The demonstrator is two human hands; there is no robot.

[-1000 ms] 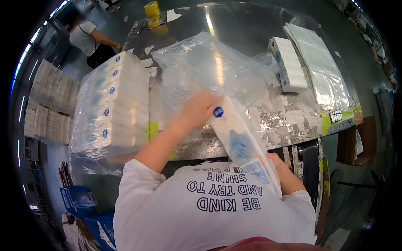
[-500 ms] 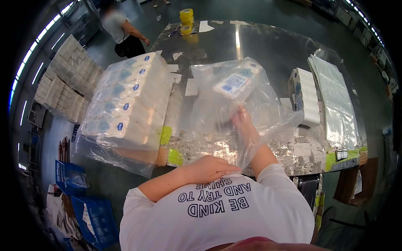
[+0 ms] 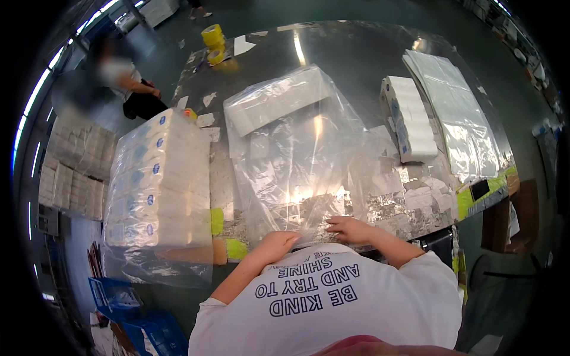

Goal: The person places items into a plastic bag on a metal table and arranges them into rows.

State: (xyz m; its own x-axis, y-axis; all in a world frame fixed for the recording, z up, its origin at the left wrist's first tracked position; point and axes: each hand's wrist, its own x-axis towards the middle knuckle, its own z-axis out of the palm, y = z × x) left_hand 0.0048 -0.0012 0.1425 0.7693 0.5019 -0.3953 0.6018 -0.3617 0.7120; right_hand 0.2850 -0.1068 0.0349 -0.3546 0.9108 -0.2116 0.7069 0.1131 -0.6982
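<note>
The white pack (image 3: 276,98) now lies at the far end of the clear bag (image 3: 291,172), upper centre of the frame; half a second ago the right hand (image 3: 350,229) was inside. Both hands, the left hand (image 3: 276,243) too, now pinch the bag's mouth at the surface's (image 3: 356,59) near edge, so the pack looks loaded

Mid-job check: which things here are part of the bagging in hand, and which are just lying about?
In hand: left hand, right hand, clear plastic bag, white pack inside it.

Lying about: wrapped bundle of packs, loose stack of packs, flat bags, yellow tape rolls.
</note>
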